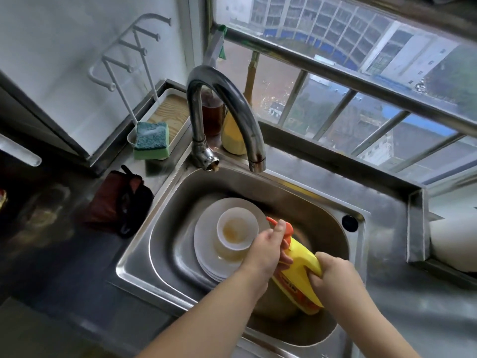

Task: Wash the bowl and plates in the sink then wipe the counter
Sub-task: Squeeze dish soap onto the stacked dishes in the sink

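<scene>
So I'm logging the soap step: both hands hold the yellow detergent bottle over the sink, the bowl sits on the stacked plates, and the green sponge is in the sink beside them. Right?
One detail is wrong. The head view shows the green sponge on the counter left of the faucet, not in the sink. The rest holds: left hand and right hand hold the yellow detergent bottle, and the bowl sits on the stacked plates.

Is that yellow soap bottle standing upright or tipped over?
Tipped: the yellow soap bottle slants with its orange pump toward the bowl, held by both hands over the sink.
</scene>
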Demonstrator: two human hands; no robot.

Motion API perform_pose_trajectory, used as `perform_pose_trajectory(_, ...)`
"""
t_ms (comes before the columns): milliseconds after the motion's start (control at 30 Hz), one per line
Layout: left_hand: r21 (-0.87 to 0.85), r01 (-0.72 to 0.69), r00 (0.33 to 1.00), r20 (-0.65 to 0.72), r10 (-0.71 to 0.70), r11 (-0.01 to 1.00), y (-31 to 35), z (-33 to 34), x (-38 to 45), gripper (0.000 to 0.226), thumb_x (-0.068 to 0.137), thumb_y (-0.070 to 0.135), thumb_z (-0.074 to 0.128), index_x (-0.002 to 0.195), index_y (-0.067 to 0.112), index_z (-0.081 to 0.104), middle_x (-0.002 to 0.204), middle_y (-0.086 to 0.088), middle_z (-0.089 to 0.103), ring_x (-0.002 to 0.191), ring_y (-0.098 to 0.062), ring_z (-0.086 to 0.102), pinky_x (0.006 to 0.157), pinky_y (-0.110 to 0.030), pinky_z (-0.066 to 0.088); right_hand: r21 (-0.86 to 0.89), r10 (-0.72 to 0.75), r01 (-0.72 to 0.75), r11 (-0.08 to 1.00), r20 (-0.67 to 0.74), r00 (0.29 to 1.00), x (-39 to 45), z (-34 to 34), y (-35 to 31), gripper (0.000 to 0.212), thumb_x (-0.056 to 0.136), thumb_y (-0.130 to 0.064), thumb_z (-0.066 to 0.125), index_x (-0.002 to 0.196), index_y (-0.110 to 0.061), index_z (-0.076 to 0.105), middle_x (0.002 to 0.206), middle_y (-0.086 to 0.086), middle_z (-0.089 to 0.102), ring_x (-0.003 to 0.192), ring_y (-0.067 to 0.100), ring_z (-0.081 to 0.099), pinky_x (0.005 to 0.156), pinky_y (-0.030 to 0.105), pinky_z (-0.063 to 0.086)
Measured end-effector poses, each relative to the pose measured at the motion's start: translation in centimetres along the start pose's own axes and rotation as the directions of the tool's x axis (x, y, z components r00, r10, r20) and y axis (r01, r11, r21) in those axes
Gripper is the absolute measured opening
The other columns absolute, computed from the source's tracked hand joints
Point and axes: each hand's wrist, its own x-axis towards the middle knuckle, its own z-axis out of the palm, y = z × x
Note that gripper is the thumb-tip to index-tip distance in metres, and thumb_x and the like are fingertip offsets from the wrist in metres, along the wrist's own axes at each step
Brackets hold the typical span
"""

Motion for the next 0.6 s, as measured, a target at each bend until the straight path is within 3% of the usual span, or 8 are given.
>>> perform_pose_trajectory(267,-0.01,0.118,0.993,0.0,-0.118,0.993,1.1,-1.5,2.7,0.048,0.096,0.055,0.034,0.074,0.018,0.054,0.057,0.001,0.051,0.068,-0.019,0.054,0.092,-0.047,0.046,-0.067,0.12,-0.119,0.991,0.002,0.993,2.2,0.4,-4.0,0.006,0.092,-0.028,0.054,0.091,-0.022,0.055,0.087,-0.002,0.06,0.081,0.016,0.058,0.075,0.03,0.054)
perform_pose_trajectory(433,0.088,0.151,0.988,-0.005,-0.152,0.985,0.4,-2.3,2.5,0.048,0.096,0.056,0.033,0.078,0.018,0.056,0.064,-0.002,0.051,0.072,-0.02,0.057,0.093,-0.047,0.048,-0.001,0.126,-0.126,0.992,0.061,0.99,1.6,1.5,-3.6,0.006,0.092,-0.03,0.054,0.092,-0.024,0.055,0.083,-0.006,0.057,0.075,0.01,0.056,0.068,0.023,0.047)
perform_pose_trajectory(600,0.169,0.125,0.992,-0.02,-0.124,0.978,0.4,-2.3,1.8,0.048,0.097,0.054,0.03,0.079,0.017,0.055,0.07,-0.002,0.052,0.073,-0.017,0.054,0.094,-0.042,0.047,0.074,0.107,-0.117,0.99,0.119,0.987,1.0,1.3,-2.7,0.007,0.091,-0.031,0.057,0.096,-0.026,0.058,0.083,-0.01,0.059,0.078,0.007,0.058,0.073,0.02,0.051)
